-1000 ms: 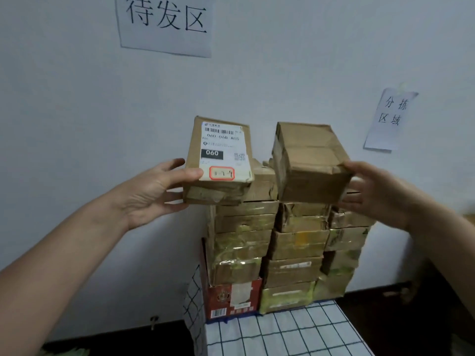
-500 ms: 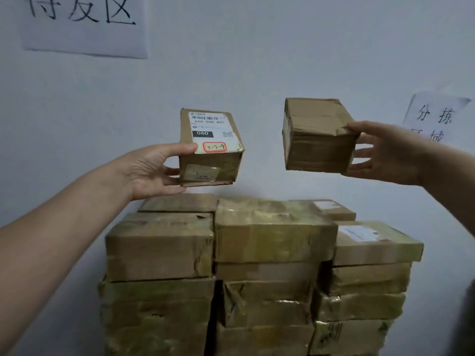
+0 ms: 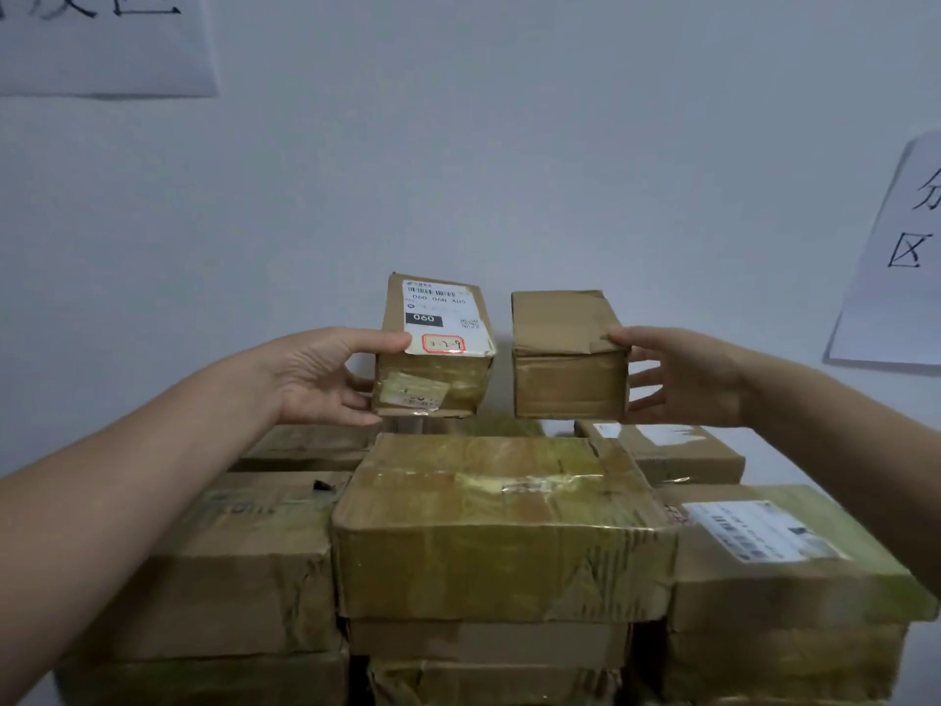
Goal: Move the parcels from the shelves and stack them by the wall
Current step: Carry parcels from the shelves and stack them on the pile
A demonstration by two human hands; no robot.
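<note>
My left hand (image 3: 318,377) grips a small cardboard parcel with a white shipping label (image 3: 433,349), thumb on top and fingers under its left side. My right hand (image 3: 682,377) grips a plain brown parcel (image 3: 565,359) the same way from the right. Both parcels hang side by side, a narrow gap between them, just above the back of a stack of taped parcels (image 3: 499,522) standing against the white wall (image 3: 458,170). Whether their bottoms touch the stack is hidden.
The stack has three columns of brown boxes; the right one carries a labelled box (image 3: 774,547), and a smaller labelled box (image 3: 662,450) lies behind it. Paper signs hang on the wall at top left (image 3: 102,43) and right (image 3: 896,257).
Both hands have lowered the parcels toward the top of the stack and brought them closer together. The view has come nearer to the stack.
</note>
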